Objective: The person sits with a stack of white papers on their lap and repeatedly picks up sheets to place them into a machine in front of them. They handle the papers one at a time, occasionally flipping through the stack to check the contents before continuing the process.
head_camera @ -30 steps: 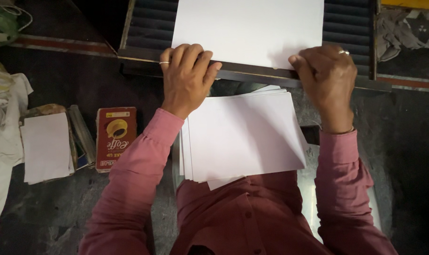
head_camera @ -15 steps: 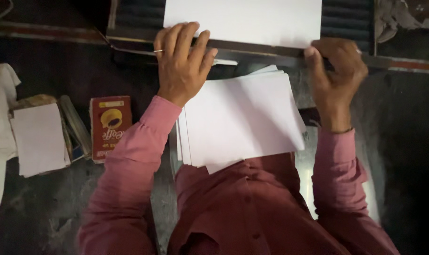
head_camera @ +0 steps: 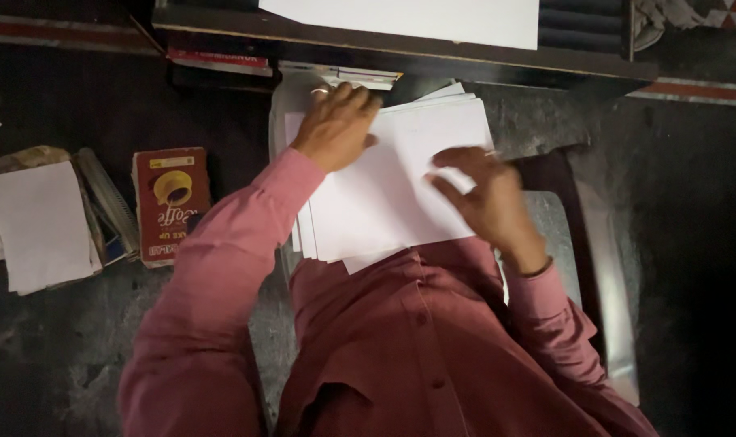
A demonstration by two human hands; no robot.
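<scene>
Head view: left hand [head_camera: 336,125] and right hand [head_camera: 485,198] rest open-fingered on loose stack of white paper sheets [head_camera: 392,186]; red rectangular carton [head_camera: 170,202] lies left, dark wooden frame [head_camera: 400,50] far.

Matt white paper stack [head_camera: 400,186], soft pink cloth sleeve [head_camera: 214,267], glossy red carton [head_camera: 172,204], possibly wooden dark ledge [head_camera: 400,50]

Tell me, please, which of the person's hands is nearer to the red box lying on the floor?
The left hand. It rests on the upper left of the white paper stack, beside the red box; the right hand lies on the stack's far side.
</scene>
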